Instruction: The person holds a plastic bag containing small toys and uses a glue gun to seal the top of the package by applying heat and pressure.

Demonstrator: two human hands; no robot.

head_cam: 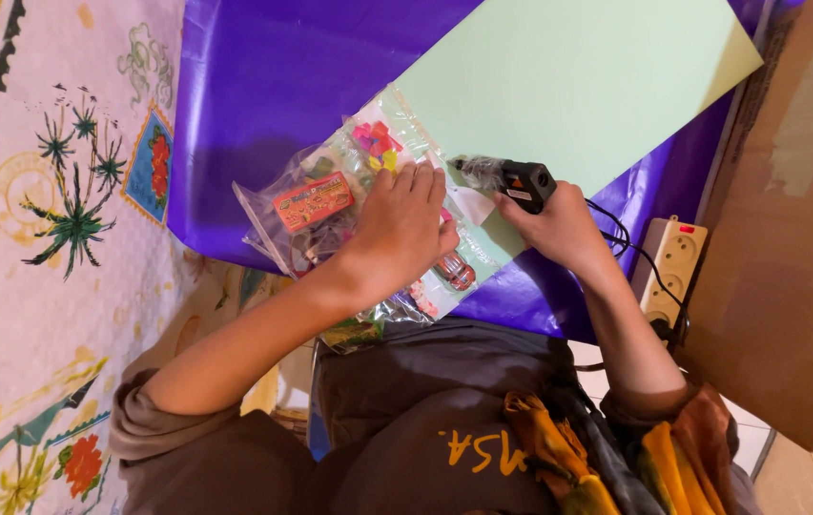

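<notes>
Home craft corner, patterned floor mat (34,315), power strip (670,267), cardboard box (788,238)

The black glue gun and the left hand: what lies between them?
In the head view, a small white paper piece lies between the black glue gun and the left hand, on the pale green paper sheet.

We wear a dark brown long-sleeved top (406,420), its sleeves pushed up so that the cuffs bunch above the elbows and leave our forearms bare down to the left hand (401,229) and right hand (559,224). Yellow lettering runs across the chest of the top. A patterned scarf (607,448) in yellow, orange and dark grey drapes over our right side.
</notes>
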